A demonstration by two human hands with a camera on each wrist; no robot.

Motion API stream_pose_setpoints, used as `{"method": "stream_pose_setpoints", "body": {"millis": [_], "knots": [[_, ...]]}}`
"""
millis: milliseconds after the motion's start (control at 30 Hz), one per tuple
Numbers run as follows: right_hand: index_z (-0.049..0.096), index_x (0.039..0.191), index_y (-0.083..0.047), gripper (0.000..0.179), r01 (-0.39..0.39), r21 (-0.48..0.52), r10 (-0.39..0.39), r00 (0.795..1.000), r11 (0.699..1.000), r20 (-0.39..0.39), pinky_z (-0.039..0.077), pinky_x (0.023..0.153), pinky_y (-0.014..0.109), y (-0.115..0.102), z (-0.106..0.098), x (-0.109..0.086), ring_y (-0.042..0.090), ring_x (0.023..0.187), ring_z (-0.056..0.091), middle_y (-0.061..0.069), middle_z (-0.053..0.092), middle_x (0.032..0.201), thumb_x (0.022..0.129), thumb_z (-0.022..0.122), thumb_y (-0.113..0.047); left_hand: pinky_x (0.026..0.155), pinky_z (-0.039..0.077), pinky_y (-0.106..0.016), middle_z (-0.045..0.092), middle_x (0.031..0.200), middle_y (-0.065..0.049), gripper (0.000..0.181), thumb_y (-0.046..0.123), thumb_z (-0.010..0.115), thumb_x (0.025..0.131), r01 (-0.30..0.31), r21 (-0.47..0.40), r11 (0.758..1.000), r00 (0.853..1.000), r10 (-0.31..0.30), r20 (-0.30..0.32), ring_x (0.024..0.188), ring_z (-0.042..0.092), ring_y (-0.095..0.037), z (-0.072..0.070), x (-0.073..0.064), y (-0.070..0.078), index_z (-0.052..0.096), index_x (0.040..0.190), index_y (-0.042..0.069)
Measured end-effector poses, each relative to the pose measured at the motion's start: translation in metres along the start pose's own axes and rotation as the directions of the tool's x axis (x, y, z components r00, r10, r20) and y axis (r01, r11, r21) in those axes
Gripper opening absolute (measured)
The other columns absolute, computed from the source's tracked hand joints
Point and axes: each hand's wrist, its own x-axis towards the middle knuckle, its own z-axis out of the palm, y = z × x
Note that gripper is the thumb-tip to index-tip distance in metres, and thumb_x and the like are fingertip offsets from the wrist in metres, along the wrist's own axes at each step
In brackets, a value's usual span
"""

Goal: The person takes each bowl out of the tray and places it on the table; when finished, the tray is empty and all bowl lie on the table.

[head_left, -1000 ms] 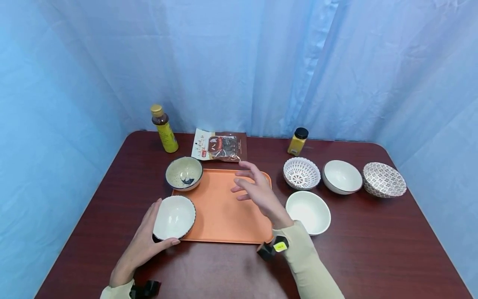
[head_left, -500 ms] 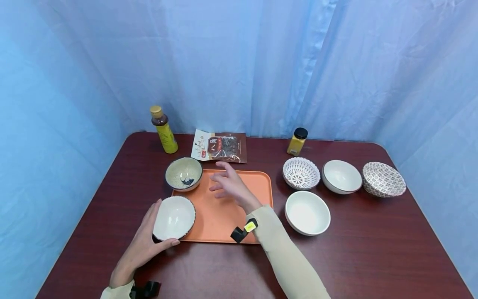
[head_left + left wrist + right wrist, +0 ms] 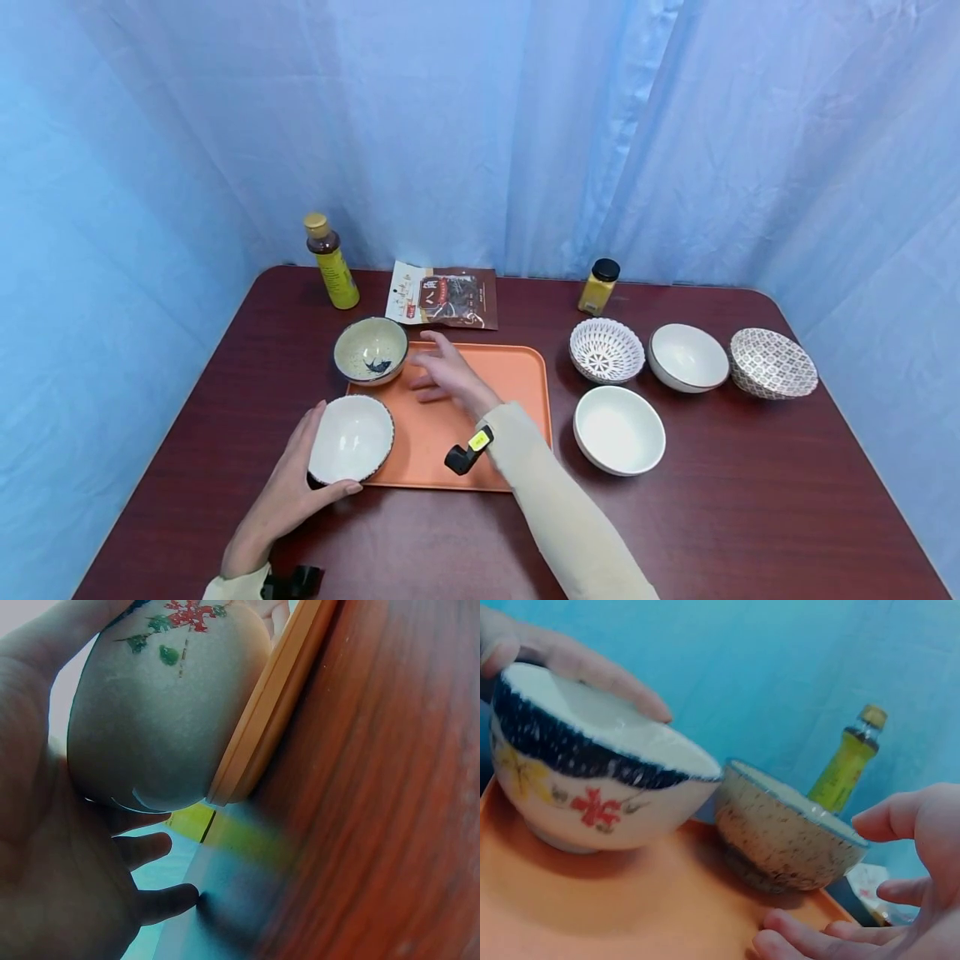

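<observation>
A white bowl with a dark blue rim and painted flowers [image 3: 592, 780] sits over the left front of the orange tray [image 3: 472, 467]. My left hand [image 3: 281, 487] holds this bowl from the left, thumb at its near side and fingers along its far side. Behind it stands a speckled bowl [image 3: 369, 350] with a dark blue motif inside, at the tray's back left corner. Just to the right of that bowl, my right hand [image 3: 448, 372] hovers above the tray with fingers spread and nothing in them. Whether its fingertips touch the speckled bowl is hard to tell.
At the back stand a yellow-green bottle [image 3: 335, 271], a brown-and-white food packet [image 3: 442, 296] and a black-lidded yellow jar [image 3: 598, 287]. Right of the tray are a white bowl [image 3: 619, 431], a scalloped patterned bowl [image 3: 607, 350], a dark-rimmed bowl [image 3: 687, 358] and a grey-patterned bowl [image 3: 772, 362].
My right hand has moved left across the tray to beside the speckled bowl. My left hand and the flowered bowl have stayed where they were.
</observation>
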Motion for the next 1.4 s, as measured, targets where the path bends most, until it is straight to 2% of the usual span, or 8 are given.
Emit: {"method": "stream_pose_setpoints", "body": {"millis": [200, 367, 533, 767, 1067, 1400], "knots": [[0.028, 0.156, -0.027, 0.064, 0.021, 0.028, -0.022, 0.999, 0.999, 0.029, 0.062, 0.071, 0.035, 0.001, 0.007, 0.005, 0.036, 0.106, 0.071, 0.018, 0.042, 0.154, 0.100, 0.059, -0.023, 0.109, 0.030, -0.073, 0.017, 0.164, -0.027, 0.121, 0.038, 0.087, 0.073, -0.032, 0.000, 0.999, 0.999, 0.032, -0.009, 0.148, 0.023, -0.050, 0.000, -0.001, -0.002, 0.011, 0.162, 0.008], [0.028, 0.157, -0.028, 0.064, 0.055, 0.011, -0.056, 0.998, 0.998, 0.037, 0.062, 0.069, 0.037, -0.001, 0.013, 0.009, 0.035, 0.098, 0.073, 0.019, 0.043, 0.152, 0.100, 0.058, -0.020, 0.108, 0.030, -0.073, 0.017, 0.164, -0.027, 0.121, 0.037, 0.087, 0.073, -0.038, -0.001, 0.999, 0.999, 0.038, -0.008, 0.148, 0.022, -0.050, -0.001, -0.001, -0.002, 0.010, 0.162, 0.010], [0.029, 0.157, -0.030, 0.068, 0.084, -0.005, -0.084, 0.996, 0.996, 0.041, 0.062, 0.066, 0.037, -0.002, 0.017, 0.012, 0.029, 0.085, 0.072, 0.021, 0.046, 0.149, 0.098, 0.058, -0.012, 0.108, 0.030, -0.074, 0.017, 0.164, -0.027, 0.122, 0.038, 0.087, 0.073, -0.031, 0.002, 1.000, 0.999, 0.031, -0.004, 0.148, 0.022, -0.050, -0.001, -0.001, -0.002, 0.009, 0.163, 0.013], [0.029, 0.157, -0.031, 0.072, 0.112, 0.014, -0.113, 0.993, 0.994, 0.042, 0.062, 0.063, 0.037, 0.000, 0.020, 0.014, 0.024, 0.076, 0.068, 0.023, 0.048, 0.145, 0.096, 0.057, -0.005, 0.109, 0.029, -0.074, 0.016, 0.165, -0.027, 0.121, 0.038, 0.087, 0.073, -0.025, 0.000, 1.000, 1.000, 0.025, 0.000, 0.148, 0.022, -0.050, -0.002, -0.001, -0.001, 0.010, 0.162, 0.010], [0.033, 0.156, -0.028, 0.071, 0.142, 0.004, -0.142, 0.990, 0.990, -0.010, 0.062, 0.064, 0.039, -0.001, 0.025, 0.016, 0.021, 0.067, 0.065, 0.025, 0.054, 0.135, 0.094, 0.057, -0.002, 0.108, 0.029, -0.074, 0.017, 0.165, -0.027, 0.121, 0.038, 0.088, 0.073, -0.038, -0.002, 0.999, 0.999, 0.038, -0.006, 0.148, 0.022, -0.050, -0.002, -0.001, -0.004, 0.010, 0.162, 0.010], [0.037, 0.155, -0.022, 0.071, 0.150, 0.031, -0.149, 0.988, 0.988, -0.045, 0.062, 0.071, 0.046, -0.003, 0.027, 0.016, 0.024, 0.064, 0.067, 0.028, 0.056, 0.135, 0.091, 0.054, 0.004, 0.108, 0.030, -0.073, 0.018, 0.164, -0.027, 0.121, 0.037, 0.088, 0.072, -0.044, -0.001, 0.999, 0.999, 0.044, -0.013, 0.148, 0.023, -0.050, -0.001, 0.000, -0.003, 0.011, 0.162, 0.008]]}}
